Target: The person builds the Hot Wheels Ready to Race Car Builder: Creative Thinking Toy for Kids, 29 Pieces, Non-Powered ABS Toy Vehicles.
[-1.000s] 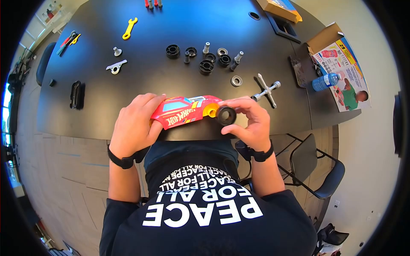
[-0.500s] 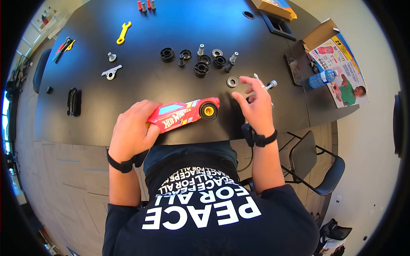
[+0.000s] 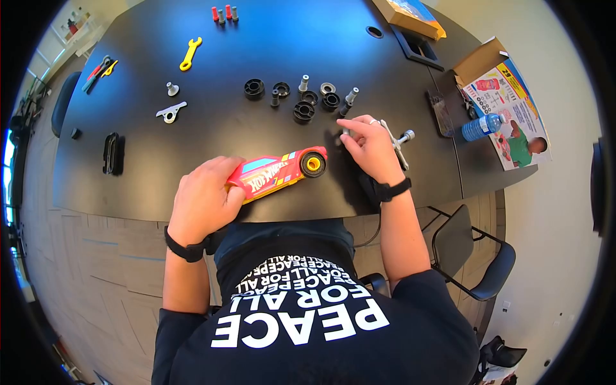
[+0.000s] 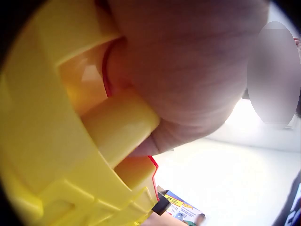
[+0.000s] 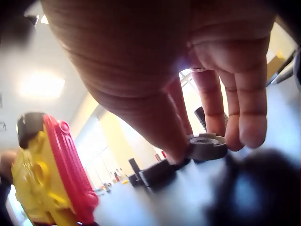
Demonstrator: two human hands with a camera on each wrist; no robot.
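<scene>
My left hand grips the rear of a red toy car close to the table's near edge. A black wheel with a yellow hub sits on the car's right end. The left wrist view shows the car's yellow underside with the hand against it. To the right of the car, my right hand reaches down to the table. Its thumb and fingertips pinch a grey ring, seen low between them in the right wrist view; from above, the fingers mostly hide it.
Beyond the hands stand several black wheels and grey bolts. A silver cross wrench lies by my right hand. Farther off are a yellow wrench, a silver bracket, a water bottle and a printed box.
The black wheel went from my right hand onto the car's yellow hub. My right hand then moved away from the car and down to the grey ring. My left hand still holds the car.
</scene>
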